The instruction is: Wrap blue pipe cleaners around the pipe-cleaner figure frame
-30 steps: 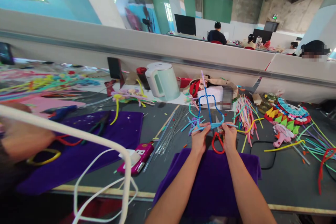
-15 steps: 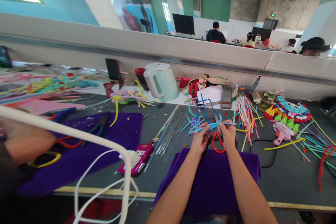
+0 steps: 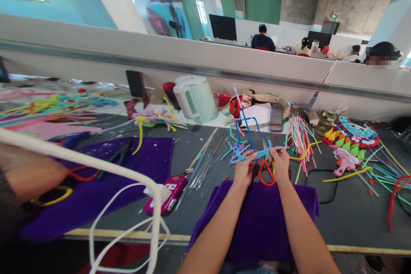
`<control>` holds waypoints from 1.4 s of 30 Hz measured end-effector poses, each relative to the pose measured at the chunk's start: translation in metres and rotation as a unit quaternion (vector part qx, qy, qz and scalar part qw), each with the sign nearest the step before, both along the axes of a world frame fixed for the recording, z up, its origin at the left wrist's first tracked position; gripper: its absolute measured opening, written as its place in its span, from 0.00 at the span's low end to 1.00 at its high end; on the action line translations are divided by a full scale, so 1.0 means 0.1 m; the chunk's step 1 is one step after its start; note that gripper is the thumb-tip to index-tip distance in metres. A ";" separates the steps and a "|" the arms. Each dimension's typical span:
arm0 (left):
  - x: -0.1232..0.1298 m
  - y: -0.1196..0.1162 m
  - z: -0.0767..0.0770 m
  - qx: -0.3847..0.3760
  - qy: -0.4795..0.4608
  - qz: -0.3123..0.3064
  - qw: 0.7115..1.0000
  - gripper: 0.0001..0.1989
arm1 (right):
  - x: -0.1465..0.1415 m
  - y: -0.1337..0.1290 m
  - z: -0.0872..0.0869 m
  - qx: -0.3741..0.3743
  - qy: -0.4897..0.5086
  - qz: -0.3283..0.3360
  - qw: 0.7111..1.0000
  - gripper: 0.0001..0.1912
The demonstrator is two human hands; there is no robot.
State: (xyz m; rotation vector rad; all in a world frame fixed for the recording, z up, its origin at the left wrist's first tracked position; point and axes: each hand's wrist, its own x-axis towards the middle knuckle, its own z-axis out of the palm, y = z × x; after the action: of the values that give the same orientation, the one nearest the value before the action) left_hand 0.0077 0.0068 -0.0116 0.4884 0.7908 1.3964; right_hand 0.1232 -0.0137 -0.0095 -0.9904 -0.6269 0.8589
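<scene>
Both hands hold a blue pipe-cleaner shape (image 3: pixel 263 153), with a light blue curved base and darker blue loops rising from it. My left hand (image 3: pixel 244 167) pinches the left part of the base. At its right end, my right hand (image 3: pixel 280 162) has thumb and fingers closed on the base. A long dark blue stem (image 3: pixel 246 124) with a pale lilac tip stands up from the shape. Between my hands, red-handled scissors (image 3: pixel 267 174) lie on the table. Beyond my left hand is a purple and blue pipe-cleaner piece (image 3: pixel 238 150), partly behind the shape.
A purple cloth (image 3: pixel 257 218) lies under my forearms. Pink pipe cleaners (image 3: pixel 300 137), a pink glue gun (image 3: pixel 345 162) and a jar (image 3: pixel 326 123) are at right. A kettle (image 3: pixel 201 98) stands behind. A co-worker's arm (image 3: pixel 32 175) and a white tube (image 3: pixel 96 160) are at left.
The blue shape has turned in my hands, so its long stem and lilac tip reach higher now. Both hands keep their pinch in nearly the same place. The view has shifted slightly.
</scene>
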 end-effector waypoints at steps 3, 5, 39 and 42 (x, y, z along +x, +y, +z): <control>0.02 -0.02 0.01 0.010 0.009 0.010 1.000 0.16 | -0.02 0.00 0.01 -0.008 0.019 0.006 1.000 0.16; 0.03 -0.03 0.02 0.009 0.009 0.015 1.000 0.16 | -0.03 0.00 0.01 -0.009 0.018 0.005 1.000 0.16; -0.09 0.04 0.01 0.048 0.121 0.059 0.990 0.20 | 0.06 0.00 0.02 0.009 0.071 0.016 0.997 0.17; -0.10 0.05 0.01 0.040 0.108 0.057 0.992 0.18 | 0.05 -0.01 0.04 0.006 0.066 0.007 0.998 0.18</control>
State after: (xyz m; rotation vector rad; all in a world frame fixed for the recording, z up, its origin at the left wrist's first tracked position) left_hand -0.0021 0.0113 -0.0105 0.6729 0.9526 1.5016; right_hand 0.1284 -0.0143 -0.0054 -0.9124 -0.5255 0.9235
